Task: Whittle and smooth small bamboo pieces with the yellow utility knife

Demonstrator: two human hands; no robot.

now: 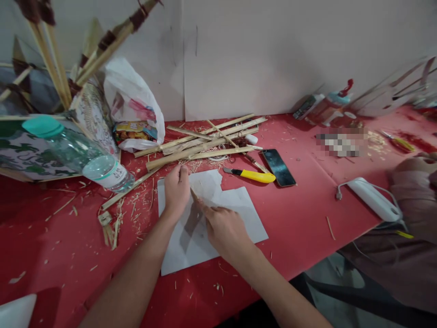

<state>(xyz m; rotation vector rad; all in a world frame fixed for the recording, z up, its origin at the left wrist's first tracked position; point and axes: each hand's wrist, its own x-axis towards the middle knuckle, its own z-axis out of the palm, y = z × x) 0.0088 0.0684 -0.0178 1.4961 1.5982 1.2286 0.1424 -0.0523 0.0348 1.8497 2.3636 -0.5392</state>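
Thin bamboo sliver (195,195) pinched in right hand (223,228) fingertips, far end at curled left hand (176,190) fingers (grip there unclear), over white paper (239,205) beneath both; judged light, stiff, splintery, so hold near ends.

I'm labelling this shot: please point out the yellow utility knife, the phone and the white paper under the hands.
yellow utility knife (255,176): head view, middle of its yellow handle.
phone (279,167): head view, centre of its dark screen.
white paper (246,214): head view, bare area near its right edge.
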